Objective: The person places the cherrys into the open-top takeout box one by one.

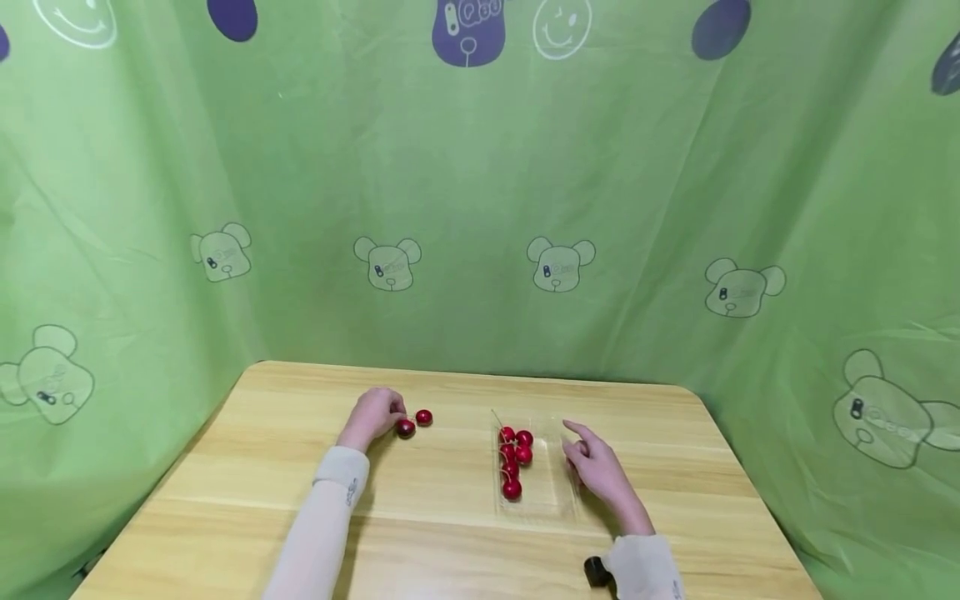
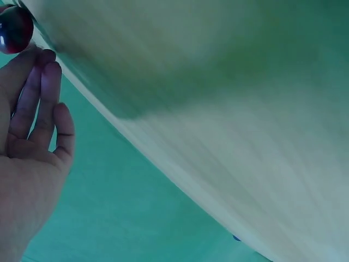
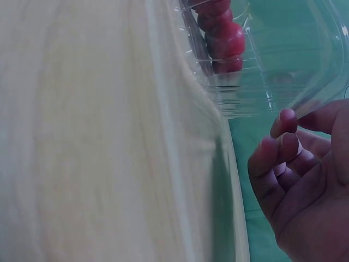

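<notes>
At the left of the table, my left hand (image 1: pixel 377 414) has its thumb and fingertips together beside a dark red cherry (image 1: pixel 406 428), pinching at its stem, which is mostly hidden. A second cherry (image 1: pixel 424 417) lies just right of it. In the left wrist view, a glossy cherry (image 2: pixel 15 30) sits by the fingertips (image 2: pixel 50 68). A clear plastic container (image 1: pixel 551 492) holds several red cherries (image 1: pixel 523 455) along its left side. Beside the container's right edge, my right hand (image 1: pixel 600 467) has its index finger extended at the rim and its other fingers loosely curled.
The light wooden table (image 1: pixel 427 533) has rounded far corners. Green curtain (image 1: pixel 465 167) with bear-head prints hangs close around its back and sides. A black device (image 1: pixel 597 572) sits at the right wrist by the sleeve.
</notes>
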{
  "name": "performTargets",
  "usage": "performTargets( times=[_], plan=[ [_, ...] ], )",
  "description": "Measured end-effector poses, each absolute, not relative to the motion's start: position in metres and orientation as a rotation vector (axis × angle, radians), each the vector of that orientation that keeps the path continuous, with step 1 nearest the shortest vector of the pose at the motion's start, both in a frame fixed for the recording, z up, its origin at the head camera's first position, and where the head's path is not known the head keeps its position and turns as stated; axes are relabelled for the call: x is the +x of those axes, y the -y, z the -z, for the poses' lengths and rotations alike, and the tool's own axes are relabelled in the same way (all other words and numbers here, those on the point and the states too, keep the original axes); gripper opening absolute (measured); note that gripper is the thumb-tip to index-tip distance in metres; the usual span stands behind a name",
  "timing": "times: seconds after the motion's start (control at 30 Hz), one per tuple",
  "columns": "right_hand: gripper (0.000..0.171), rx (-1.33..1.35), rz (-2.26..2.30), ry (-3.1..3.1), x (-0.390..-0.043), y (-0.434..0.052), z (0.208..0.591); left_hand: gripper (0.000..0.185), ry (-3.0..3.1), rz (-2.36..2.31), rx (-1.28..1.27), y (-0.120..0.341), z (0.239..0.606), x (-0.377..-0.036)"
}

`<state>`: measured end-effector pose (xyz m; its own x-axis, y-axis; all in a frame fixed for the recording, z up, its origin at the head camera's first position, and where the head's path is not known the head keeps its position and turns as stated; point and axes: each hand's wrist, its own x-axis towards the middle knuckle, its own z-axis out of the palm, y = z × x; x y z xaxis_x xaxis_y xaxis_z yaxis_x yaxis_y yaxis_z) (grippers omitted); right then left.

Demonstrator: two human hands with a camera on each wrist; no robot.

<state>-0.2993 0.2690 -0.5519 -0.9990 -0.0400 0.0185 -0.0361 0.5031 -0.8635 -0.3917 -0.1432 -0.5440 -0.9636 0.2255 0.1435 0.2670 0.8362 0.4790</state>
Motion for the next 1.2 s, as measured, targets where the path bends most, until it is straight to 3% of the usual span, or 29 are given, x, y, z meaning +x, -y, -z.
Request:
performTargets(
  times=[0.43,1.2],
  plan=[
    [0.05,-0.06,1.593,-2.741,-0.301,-0.274,0.552,0.003,2.857,0.744,-0.497,0.133,0.53,-0.393],
    [0.048,-0.1,1.652,-2.704,-0.294,-0.273,0.558,0.007,2.595,0.886,-0.493,0.116,0.521,-0.362]
  ],
)
